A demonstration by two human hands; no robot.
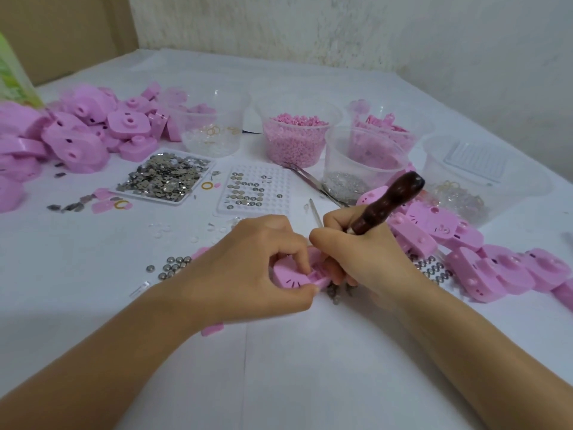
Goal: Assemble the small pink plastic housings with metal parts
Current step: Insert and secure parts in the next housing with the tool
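Both hands work on one pink housing (297,274) at the middle of the white table (310,367).
The left hand (248,268) pinches the housing between thumb and curled fingers; the right hand (366,259), touching it, grips a screwdriver (387,206) by its dark wooden handle, tip hidden. Small metal discs (173,266) lie just left.

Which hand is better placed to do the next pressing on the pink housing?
Probably the right hand: it grips the wooden-handled tool, which is aimed down at the pink housing. The left hand pinches that housing and seems to steady it.
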